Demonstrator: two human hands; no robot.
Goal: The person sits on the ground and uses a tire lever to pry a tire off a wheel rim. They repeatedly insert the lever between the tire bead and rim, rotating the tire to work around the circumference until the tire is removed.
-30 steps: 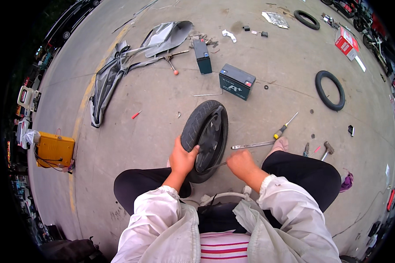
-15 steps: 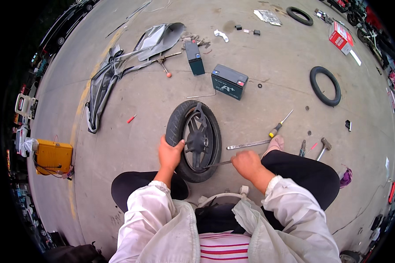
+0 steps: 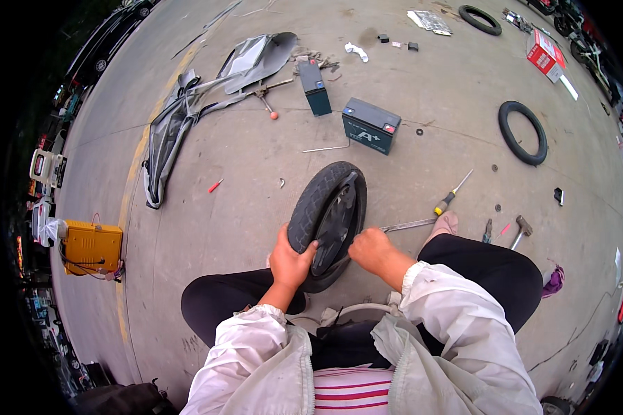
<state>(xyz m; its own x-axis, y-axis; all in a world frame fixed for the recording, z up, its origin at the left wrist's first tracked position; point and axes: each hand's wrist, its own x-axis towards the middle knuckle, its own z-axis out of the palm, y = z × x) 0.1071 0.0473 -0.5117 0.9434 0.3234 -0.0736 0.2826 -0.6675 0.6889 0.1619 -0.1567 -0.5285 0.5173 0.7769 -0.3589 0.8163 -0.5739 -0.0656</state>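
A black-spoked wheel with its tyre (image 3: 313, 200) stands tilted on the ground between my knees, its tread turned left. My left hand (image 3: 292, 259) is wrapped round the tyre's near left side, thumb over the sidewall. Close against the right side of the wheel is my right hand (image 3: 375, 250), closed in a fist. It holds a tyre lever, now almost wholly hidden by the hand and wheel; the earlier picture shows it as a thin metal bar reaching the rim. A dark piece (image 3: 350, 181) sits at the wheel's upper rim.
Beyond the wheel stand two batteries (image 3: 371, 126). To the right lie a flat metal bar (image 3: 410, 225), a yellow-and-black screwdriver (image 3: 446, 202), a hammer (image 3: 522, 228) and a black tyre ring (image 3: 523, 133). A yellow box (image 3: 93, 247) with cables stands left.
The wheel has turned and tilted, showing more tread and less of its spokes. My right hand has moved up and left to the wheel's edge. A small curved piece now shows beyond the tyre.
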